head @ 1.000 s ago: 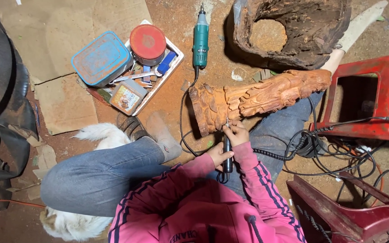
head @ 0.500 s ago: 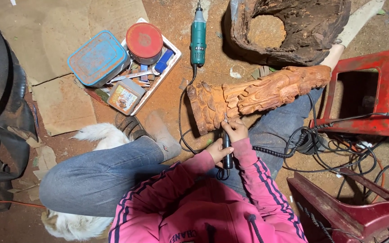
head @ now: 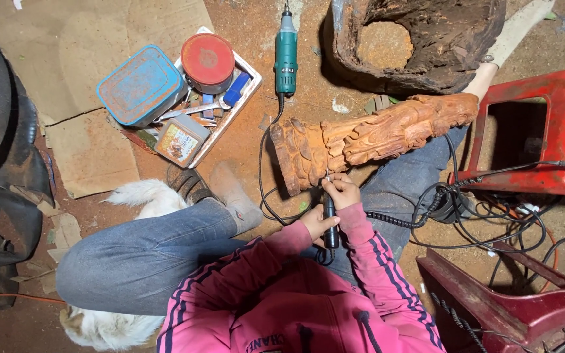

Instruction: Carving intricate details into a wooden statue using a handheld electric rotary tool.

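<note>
A reddish-brown wood carving (head: 367, 137) lies across my lap, its broad end toward the left. My right hand (head: 342, 191) pinches the front of a slim black rotary handpiece (head: 329, 225), whose tip touches the carving's lower edge. My left hand (head: 317, 223) wraps the rear of the same handpiece. A coiled black cord (head: 400, 219) runs from it to the right. I sit on the ground in jeans and a pink striped hoodie.
A green rotary tool (head: 286, 49) lies on the dirt above the carving. A white tray (head: 246, 98) holds a blue tin (head: 140, 85), a red round tin (head: 208, 60) and small tools. There is a hollow stump (head: 426, 65), a red stool (head: 544, 85), tangled cables (head: 492, 216) and a white furry animal (head: 135, 195).
Both hands stay on the handpiece at the carving's lower edge. Only the view shifts slightly.
</note>
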